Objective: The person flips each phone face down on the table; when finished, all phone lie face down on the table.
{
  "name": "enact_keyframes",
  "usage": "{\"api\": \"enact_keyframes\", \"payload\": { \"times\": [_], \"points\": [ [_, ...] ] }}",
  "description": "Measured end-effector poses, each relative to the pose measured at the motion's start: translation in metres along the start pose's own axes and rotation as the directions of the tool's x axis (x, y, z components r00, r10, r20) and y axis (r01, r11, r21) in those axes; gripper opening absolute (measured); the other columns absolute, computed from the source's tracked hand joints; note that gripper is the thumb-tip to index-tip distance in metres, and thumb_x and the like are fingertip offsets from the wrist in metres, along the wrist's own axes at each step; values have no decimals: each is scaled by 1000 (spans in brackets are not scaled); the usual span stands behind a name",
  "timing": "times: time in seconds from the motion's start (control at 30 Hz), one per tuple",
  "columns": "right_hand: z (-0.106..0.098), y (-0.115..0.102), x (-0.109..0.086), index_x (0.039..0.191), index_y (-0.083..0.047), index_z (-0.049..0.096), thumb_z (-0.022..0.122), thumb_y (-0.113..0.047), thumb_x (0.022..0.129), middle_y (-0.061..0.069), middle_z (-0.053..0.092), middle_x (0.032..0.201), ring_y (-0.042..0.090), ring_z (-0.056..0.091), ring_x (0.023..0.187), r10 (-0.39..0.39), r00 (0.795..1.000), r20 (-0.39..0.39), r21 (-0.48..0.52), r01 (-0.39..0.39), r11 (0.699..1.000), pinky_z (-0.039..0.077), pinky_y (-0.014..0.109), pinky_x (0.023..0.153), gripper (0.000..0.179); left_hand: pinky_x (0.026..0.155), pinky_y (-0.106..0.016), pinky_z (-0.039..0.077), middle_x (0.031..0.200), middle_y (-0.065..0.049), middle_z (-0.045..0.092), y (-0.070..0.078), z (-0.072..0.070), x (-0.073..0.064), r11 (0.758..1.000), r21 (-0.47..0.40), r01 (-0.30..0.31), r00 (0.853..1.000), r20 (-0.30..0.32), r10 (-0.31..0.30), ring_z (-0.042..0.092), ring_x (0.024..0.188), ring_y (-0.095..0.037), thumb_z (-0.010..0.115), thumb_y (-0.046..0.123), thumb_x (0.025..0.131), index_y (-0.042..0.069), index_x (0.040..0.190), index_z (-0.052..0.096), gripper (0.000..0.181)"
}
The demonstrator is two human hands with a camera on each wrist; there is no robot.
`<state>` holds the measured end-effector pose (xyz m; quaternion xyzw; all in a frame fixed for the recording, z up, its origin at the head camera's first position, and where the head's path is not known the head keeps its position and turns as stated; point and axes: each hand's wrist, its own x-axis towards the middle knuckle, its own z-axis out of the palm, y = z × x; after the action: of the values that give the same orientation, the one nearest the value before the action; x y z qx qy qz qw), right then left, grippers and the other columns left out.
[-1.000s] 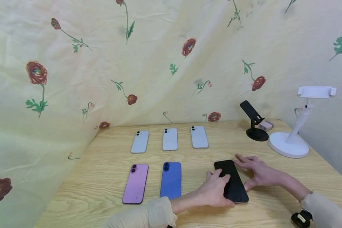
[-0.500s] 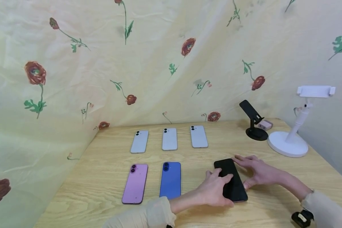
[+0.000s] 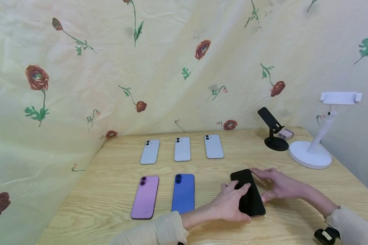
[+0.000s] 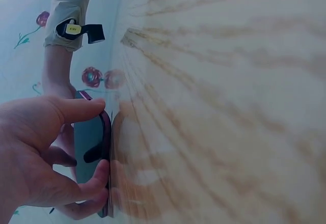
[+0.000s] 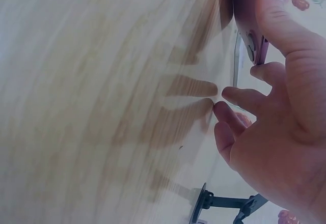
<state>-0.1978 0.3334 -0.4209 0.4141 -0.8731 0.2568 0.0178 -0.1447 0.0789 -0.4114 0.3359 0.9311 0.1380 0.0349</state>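
Observation:
A smartphone (image 3: 254, 201) with its dark screen facing up is at the right front of the table. My left hand (image 3: 228, 205) grips its left side, the thumb at the bottom edge and fingertips over the screen. My right hand (image 3: 279, 185) holds the opposite side, with the thumb on the right edge and the index finger at the top corner. In the right wrist view, the phone's edge looks pinkish (image 5: 244, 15) and a camera bump shows underneath. Left of it lie a blue phone (image 3: 183, 194), partly behind my sleeve, and a pink phone (image 3: 145, 198), both back up.
Three white phones, the left one (image 3: 150, 152), the middle one (image 3: 182, 149) and the right one (image 3: 214, 147), lie in a row farther back. A black phone stand (image 3: 276, 143), a small charger block (image 3: 286, 134) and a white stand (image 3: 309, 154) are at the back right.
The dark-screened phone has shifted very slightly away from me, with both hands still on it. The other phones stay put.

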Motion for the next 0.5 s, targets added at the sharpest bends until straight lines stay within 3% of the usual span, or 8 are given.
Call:
{"api": "enact_keyframes", "payload": {
  "times": [0.13,0.23,0.3,0.4,0.5],
  "points": [
    [-2,-1,4,149,6,39,90,-31,67,30,51,139,29,53,123,-97,995,-12,31,97,995,44,30,98,103,86,-27,47,149,-10,44,-1,-1,-1,1000,-19,-5,1000,2,5,48,123,-31,85,50,76,25,156,37,97],
    [-5,-4,5,149,9,36,87,-33,73,30,50,139,22,50,125,-101,995,5,76,100,992,42,25,97,101,87,-28,48,150,-10,44,-2,-1,-2,999,-36,-4,1000,7,5,48,124,-31,85,49,76,24,157,35,98],
    [-7,-7,7,147,14,35,85,-34,76,31,49,139,24,49,127,-100,995,21,103,97,990,45,29,96,99,86,-28,48,149,-11,44,-3,-2,-3,999,-44,0,1000,5,0,49,123,-31,85,49,76,25,157,33,100],
    [-8,-11,10,144,19,33,84,-33,79,32,46,141,29,46,128,-89,995,46,147,81,986,51,45,91,98,86,-28,48,148,-12,44,-3,-2,-4,998,-55,1,1000,-4,-1,50,122,-29,87,47,74,25,158,29,104],
    [-9,-15,12,150,12,30,83,-30,80,32,45,143,35,46,128,-49,997,67,174,37,984,51,61,80,98,88,-28,47,148,-13,44,-3,-3,-5,998,-62,-12,1000,-15,12,51,121,-28,88,46,74,23,160,24,109]
  ]
}}
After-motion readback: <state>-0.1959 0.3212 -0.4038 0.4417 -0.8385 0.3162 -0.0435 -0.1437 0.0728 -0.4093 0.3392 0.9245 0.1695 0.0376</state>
